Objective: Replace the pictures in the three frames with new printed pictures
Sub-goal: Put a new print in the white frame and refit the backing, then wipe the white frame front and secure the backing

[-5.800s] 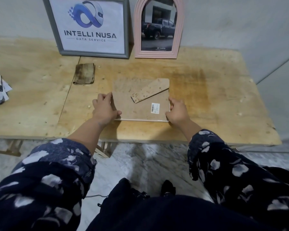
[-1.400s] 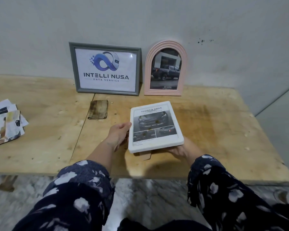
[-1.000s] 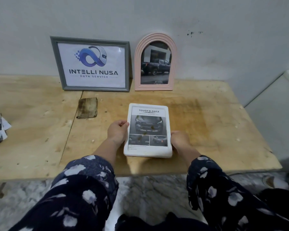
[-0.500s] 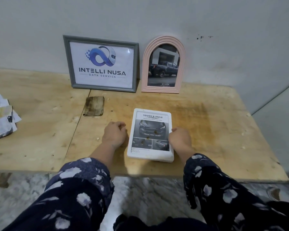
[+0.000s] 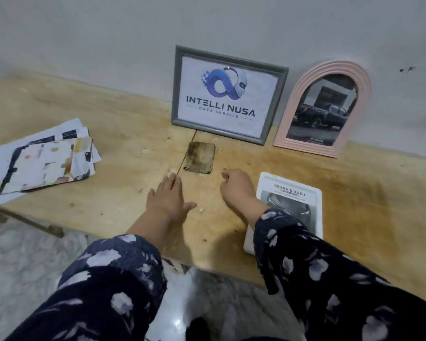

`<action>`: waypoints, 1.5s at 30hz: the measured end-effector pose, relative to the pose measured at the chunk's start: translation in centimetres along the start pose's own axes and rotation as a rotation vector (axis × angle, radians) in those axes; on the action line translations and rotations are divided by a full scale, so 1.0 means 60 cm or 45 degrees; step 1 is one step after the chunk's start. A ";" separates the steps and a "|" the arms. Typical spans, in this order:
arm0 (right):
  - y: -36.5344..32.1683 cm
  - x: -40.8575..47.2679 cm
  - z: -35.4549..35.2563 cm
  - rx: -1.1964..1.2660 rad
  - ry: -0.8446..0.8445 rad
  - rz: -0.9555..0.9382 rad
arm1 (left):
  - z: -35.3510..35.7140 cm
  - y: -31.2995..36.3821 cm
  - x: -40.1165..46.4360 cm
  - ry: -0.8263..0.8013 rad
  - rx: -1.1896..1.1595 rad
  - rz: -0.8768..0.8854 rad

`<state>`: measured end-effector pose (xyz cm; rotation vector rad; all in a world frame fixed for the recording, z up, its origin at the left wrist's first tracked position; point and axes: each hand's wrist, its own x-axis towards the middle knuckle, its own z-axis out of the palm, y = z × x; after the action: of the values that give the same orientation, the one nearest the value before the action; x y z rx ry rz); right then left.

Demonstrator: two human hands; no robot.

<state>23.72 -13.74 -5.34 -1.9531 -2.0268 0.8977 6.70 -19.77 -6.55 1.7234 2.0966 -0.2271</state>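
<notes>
A white frame (image 5: 303, 190) with a car print headed "TOUGH & AGILE" lies face up near the table's front edge, partly under my right sleeve. My right hand (image 5: 236, 188) hovers just left of it, fingers curled, holding nothing. My left hand (image 5: 167, 198) rests flat on the wood with fingers spread, empty. A grey frame (image 5: 228, 94) with a logo print and a pink arched frame (image 5: 322, 109) with a dark truck picture lean on the wall. A pile of printed pictures (image 5: 40, 158) lies at the left.
A worn brown folded piece (image 5: 200, 157) lies in front of the grey frame. The plywood table (image 5: 379, 205) has a stained patch at the right; its front edge runs near my elbows. Small crumbs dot the wood.
Both hands let go of the white frame, which now lies flat. My hands shifted left, the left one opening flat on the table. My view swung left toward the pile of prints.
</notes>
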 end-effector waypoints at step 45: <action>0.086 -0.085 -0.162 1.377 0.108 0.362 | -0.080 0.240 -0.035 0.028 -1.838 0.099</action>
<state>33.76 -16.04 1.06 -1.5504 -0.8356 1.4967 19.91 -16.65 0.60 0.8359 1.4112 1.0605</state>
